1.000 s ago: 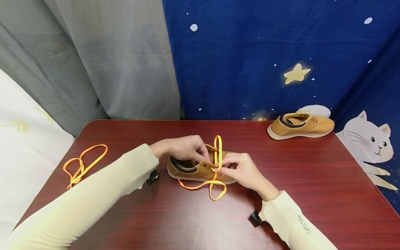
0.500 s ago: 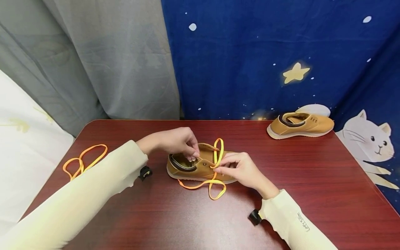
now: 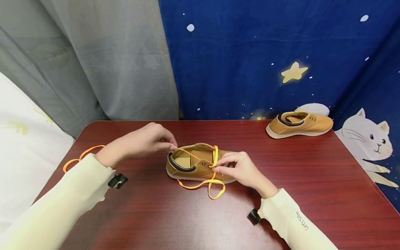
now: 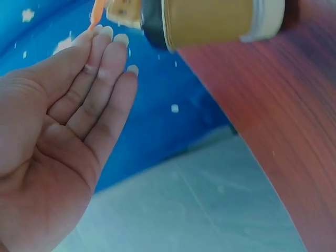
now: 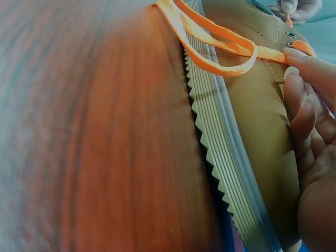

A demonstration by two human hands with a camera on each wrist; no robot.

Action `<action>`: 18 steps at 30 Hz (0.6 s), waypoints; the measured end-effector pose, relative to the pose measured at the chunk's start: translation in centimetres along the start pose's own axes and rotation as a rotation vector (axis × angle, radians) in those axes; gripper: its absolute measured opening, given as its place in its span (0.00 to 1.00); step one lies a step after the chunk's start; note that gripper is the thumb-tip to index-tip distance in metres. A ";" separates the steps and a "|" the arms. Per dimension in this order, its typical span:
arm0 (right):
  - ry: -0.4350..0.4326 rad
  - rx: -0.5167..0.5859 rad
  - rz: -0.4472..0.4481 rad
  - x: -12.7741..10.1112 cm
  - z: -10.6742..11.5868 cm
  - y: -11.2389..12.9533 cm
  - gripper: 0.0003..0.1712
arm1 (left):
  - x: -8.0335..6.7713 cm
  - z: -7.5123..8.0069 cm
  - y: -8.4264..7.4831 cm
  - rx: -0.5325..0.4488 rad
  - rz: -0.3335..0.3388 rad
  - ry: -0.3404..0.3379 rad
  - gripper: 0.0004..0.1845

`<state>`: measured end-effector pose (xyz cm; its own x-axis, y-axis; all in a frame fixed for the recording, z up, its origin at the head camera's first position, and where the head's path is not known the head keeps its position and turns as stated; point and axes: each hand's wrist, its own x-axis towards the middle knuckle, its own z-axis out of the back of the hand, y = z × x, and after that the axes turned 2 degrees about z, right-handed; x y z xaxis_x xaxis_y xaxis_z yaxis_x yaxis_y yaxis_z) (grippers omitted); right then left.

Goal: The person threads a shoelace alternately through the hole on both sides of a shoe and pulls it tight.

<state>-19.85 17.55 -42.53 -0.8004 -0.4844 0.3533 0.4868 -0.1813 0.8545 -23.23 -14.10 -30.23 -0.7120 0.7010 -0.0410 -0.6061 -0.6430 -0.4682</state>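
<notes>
On the red-brown wooden bench [image 3: 312,180], the left hand [image 3: 147,140] is pinching the flat orange shoelace [image 3: 200,183] end while the right hand [image 3: 239,170] is pinching it at the tan suede shoe [image 3: 190,168].

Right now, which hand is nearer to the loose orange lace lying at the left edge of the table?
Left. The left hand pinches the lace end above the near shoe, just right of the loose orange lace. The right hand is at the shoe's far side.
</notes>
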 end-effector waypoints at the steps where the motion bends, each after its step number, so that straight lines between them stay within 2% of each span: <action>1: 0.000 0.000 -0.003 0.0 0.0 0.0 0.04 | -0.4 0.2 0.2 -0.008 0.022 -0.009 0.03; 4: 0.001 -0.004 -0.014 0.1 0.0 0.0 0.05 | -1.4 0.5 0.9 -0.028 0.049 -0.016 0.03; 9: 0.003 -0.023 -0.037 0.2 0.0 0.1 0.05 | -2.1 0.1 1.5 -0.070 0.033 -0.008 0.03; 13: -0.001 -0.033 -0.056 0.2 0.0 0.3 0.05 | -2.0 -0.6 1.4 -0.094 0.098 0.020 0.04; 15: -0.004 -0.035 -0.064 0.2 0.0 0.3 0.05 | -1.7 -1.1 1.1 -0.054 0.136 0.015 0.03; 18: -0.009 -0.033 -0.067 0.1 0.0 0.3 0.05 | -1.2 -1.9 0.2 0.122 0.157 -0.073 0.06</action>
<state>-19.74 17.44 -42.21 -0.8345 -0.4629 0.2989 0.4432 -0.2416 0.8633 -21.88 -14.49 -31.96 -0.8221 0.5680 -0.0390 -0.5211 -0.7782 -0.3505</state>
